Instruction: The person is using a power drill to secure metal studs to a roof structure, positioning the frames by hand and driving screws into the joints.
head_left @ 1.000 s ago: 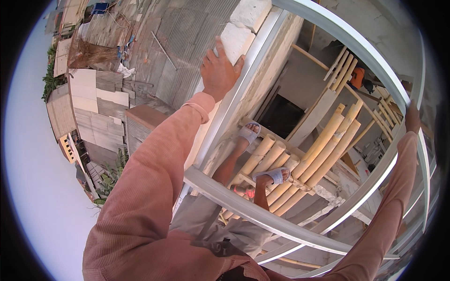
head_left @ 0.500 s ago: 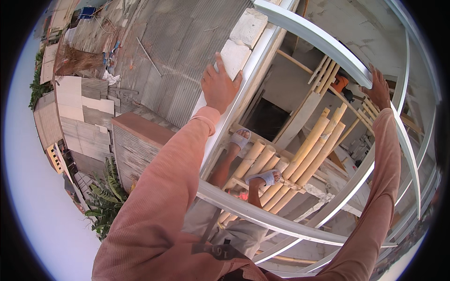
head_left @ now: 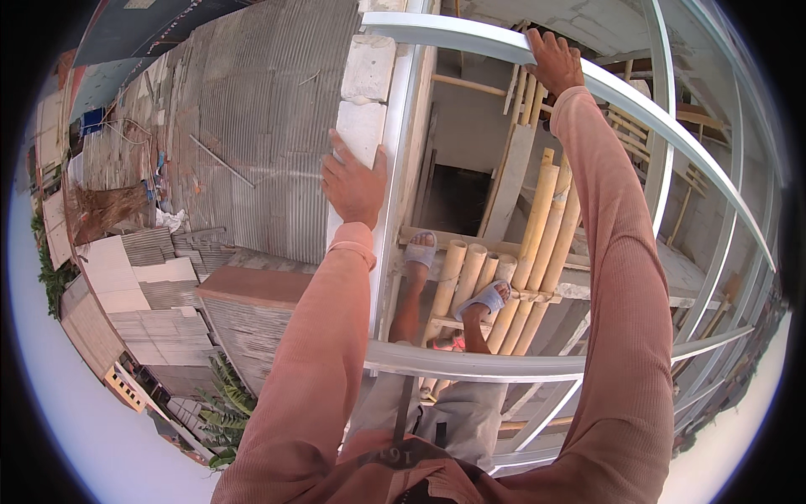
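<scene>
My left hand (head_left: 353,181) lies with spread fingers on a pale, rough block (head_left: 361,122), one of a row along the wall's top beside a silver metal channel (head_left: 393,151). At the upper right my right hand (head_left: 556,59) grips a long silver metal bar (head_left: 462,34) crossing over the opening. My feet in pale slides (head_left: 483,298) are below, on or beside bamboo poles (head_left: 529,244) lashed over the gap. Another metal bar (head_left: 470,364) crosses in front of my legs.
Beneath is a dark opening (head_left: 460,202) with planks, bamboo and concrete. More metal framing (head_left: 659,109) spans the right side. To the left, far below, lie corrugated roofs (head_left: 243,101), a brown-topped wall (head_left: 248,286) and leafy plants (head_left: 227,412).
My view has turned, bringing the frame more upright. My right hand has moved up and left from the far right and closed on the upper bar. My left hand stays on the blocks.
</scene>
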